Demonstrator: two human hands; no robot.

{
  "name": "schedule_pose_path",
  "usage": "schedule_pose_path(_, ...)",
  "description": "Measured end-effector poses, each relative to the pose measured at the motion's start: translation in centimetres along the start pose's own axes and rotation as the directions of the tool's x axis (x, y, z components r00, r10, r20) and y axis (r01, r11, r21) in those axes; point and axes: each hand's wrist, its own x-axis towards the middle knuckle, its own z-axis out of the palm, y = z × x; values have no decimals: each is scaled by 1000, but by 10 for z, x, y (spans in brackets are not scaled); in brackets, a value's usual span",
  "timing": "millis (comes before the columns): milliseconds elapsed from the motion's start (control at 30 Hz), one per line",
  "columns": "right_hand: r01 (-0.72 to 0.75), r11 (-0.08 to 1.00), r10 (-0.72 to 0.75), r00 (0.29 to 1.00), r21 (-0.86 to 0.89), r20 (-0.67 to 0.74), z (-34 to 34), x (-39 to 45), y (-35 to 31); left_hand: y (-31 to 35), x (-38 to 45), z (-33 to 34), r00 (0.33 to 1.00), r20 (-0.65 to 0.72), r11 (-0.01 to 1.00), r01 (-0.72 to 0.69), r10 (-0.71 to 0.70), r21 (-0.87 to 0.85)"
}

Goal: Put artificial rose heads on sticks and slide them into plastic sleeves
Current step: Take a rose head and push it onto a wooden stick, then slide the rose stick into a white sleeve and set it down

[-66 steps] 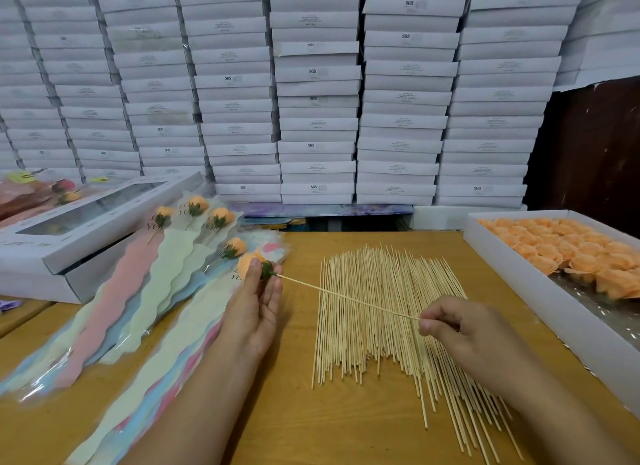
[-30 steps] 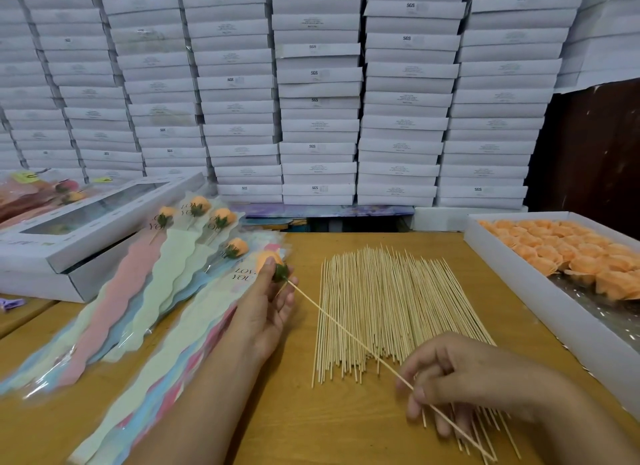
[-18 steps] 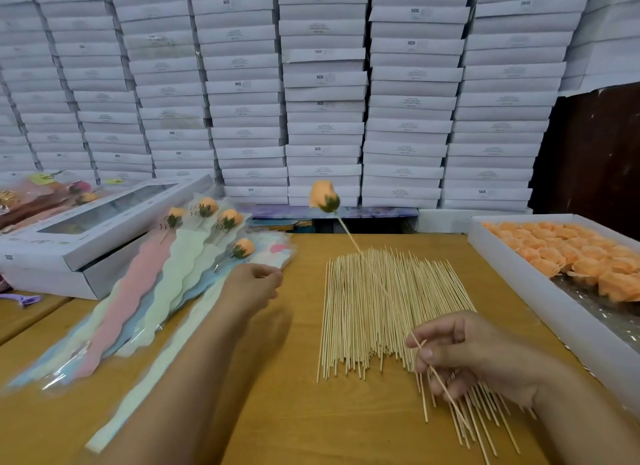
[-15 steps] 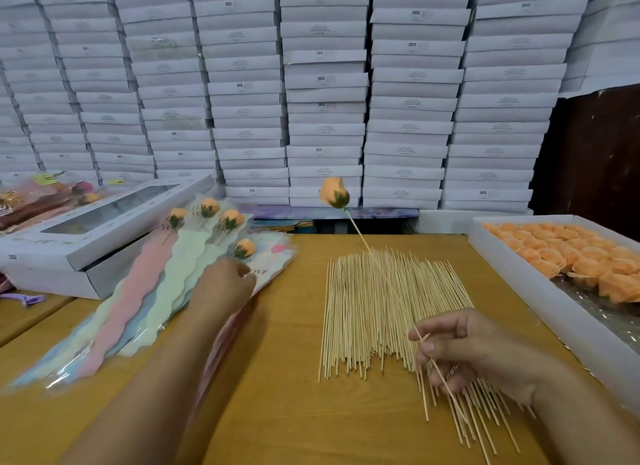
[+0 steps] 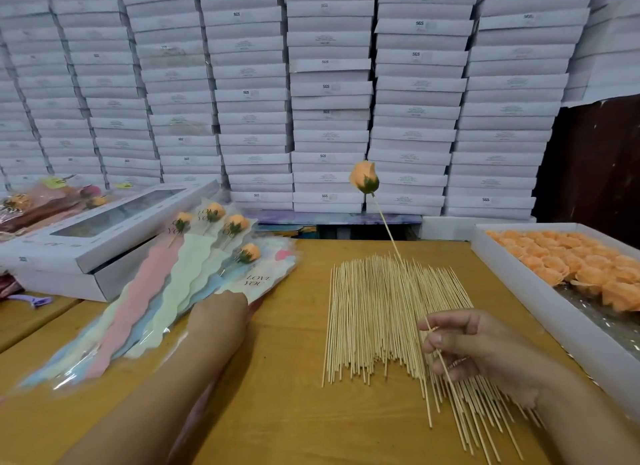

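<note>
My right hand [image 5: 474, 347] pinches a thin wooden stick [image 5: 388, 229] near its lower end and holds it tilted up. An orange rose head [image 5: 363, 177] with a green base sits on the stick's top, in the air above the stick pile [image 5: 381, 312]. My left hand [image 5: 221, 308] lies on the stack of pastel plastic sleeves [image 5: 145, 312] at the left. Its fingers are tucked at a sleeve's edge and mostly hidden. Several sleeved roses [image 5: 239, 224] lie fanned out there.
A white box of loose orange rose heads [image 5: 568, 267] stands at the right table edge. A windowed white gift box [image 5: 104, 229] sits at the back left. Stacks of white cartons [image 5: 329, 94] wall off the back.
The rose on its stick left the sleeves and swung up into the air in my right hand. My left hand let go of the rose head and moved onto the sleeve stack.
</note>
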Motion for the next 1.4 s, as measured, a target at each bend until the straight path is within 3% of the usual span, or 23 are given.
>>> schedule_pose_path(100,7,1000,-6,1000,4,-14,0,0,0,-4,3,2,999,-40,998,33,-35,-60)
schedule_pose_path(200,6,1000,-6,1000,9,-17,0,1,1,-11,10,6,992,-66,969,86,-104,-231)
schedule_pose_path(433,11,1000,-11,1000,-1,-13,-2,2,2,-21,18,22,983,16,838,163,-181,-520)
schedule_pose_path(833,23,1000,-23,1000,-18,-17,-4,3,4,-35,30,24,963,176,825,265,-203,-499)
schedule_pose_path(933,26,1000,-26,1000,-16,-16,-4,3,4,-33,29,24,959,186,780,281,-212,-559)
schedule_pose_path(1067,28,999,-28,1000,-16,-8,-4,4,4,-22,21,13,952,217,566,303,-217,-767)
schedule_pose_path(1233,27,1000,-27,1000,-3,-1,-3,5,5,3,5,-28,951,308,149,301,29,-942)
schedule_pose_path(1400,21,997,-23,999,72,31,-1,7,7,56,-34,-62,945,206,-105,239,253,-965)
